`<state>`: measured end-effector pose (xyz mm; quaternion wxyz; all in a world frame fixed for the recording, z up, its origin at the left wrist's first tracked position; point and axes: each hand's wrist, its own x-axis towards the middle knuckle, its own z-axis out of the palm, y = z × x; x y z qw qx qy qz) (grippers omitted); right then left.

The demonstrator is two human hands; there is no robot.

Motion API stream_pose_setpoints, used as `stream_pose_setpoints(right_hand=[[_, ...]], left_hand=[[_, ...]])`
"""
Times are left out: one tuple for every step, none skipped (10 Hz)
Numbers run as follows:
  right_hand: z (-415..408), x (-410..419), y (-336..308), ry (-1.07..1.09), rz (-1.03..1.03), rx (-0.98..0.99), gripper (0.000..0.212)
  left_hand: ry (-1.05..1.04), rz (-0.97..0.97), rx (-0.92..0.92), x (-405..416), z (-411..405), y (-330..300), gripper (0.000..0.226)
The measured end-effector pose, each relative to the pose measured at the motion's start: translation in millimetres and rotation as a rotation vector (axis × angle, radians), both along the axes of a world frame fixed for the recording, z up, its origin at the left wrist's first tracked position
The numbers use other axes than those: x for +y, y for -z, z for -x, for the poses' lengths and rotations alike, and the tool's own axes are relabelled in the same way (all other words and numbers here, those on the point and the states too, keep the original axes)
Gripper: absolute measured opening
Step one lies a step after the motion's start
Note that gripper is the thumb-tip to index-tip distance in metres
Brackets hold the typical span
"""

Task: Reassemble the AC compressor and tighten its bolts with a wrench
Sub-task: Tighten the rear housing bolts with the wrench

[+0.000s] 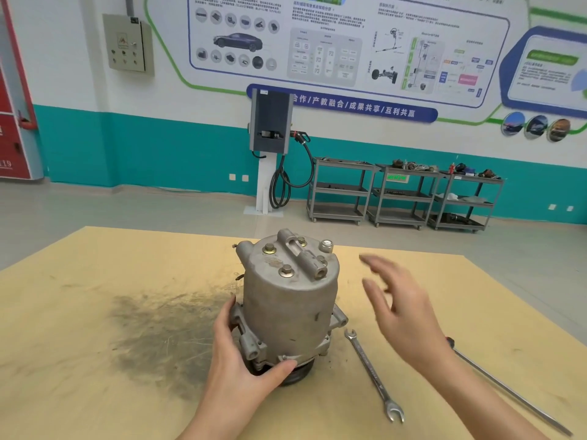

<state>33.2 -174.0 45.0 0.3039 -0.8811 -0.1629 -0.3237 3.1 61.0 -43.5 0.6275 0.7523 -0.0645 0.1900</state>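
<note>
Head view, forward-down, near table (95, 312)

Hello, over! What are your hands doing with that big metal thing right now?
Left hand grips compressor base. Right hand open, in the air. Wrench flat on table, untouched. Nothing in the way.

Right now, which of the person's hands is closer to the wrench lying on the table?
Right. The right hand hovers open just above the wrench, not touching it. The left hand grips the compressor base, on the far side from the wrench.
</note>
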Motion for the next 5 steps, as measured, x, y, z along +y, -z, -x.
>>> stream_pose_setpoints(right_hand=[[10.9, 35.9, -48.2, -0.136, -0.14, 0.038, 0.05], [16.6, 63.0, -78.8, -0.233, -0.111, 0.152, 0.058], [31.7, 71.7, -102.2, -0.288, -0.272, 0.063, 0.04], [54.1, 58.2, -122.4, -0.392, -0.412, -0.155, 0.021], [70.0, 23.9, -143.2, -0.375, -0.496, -0.356, 0.019]], left_hand=[[0.029, 0.028, 0.027, -1.7, 2.2, -2.5, 0.127], [0.038, -0.011, 0.053, -0.7, 4.4, -6.1, 0.131], [0.055, -0.042, 0.08, 2.2, 6.2, -9.6, 0.129], [0.066, -0.049, 0.084, 3.5, 6.4, -9.1, 0.125], [0.062, -0.055, 0.076, 3.5, 5.2, -5.0, 0.122]])
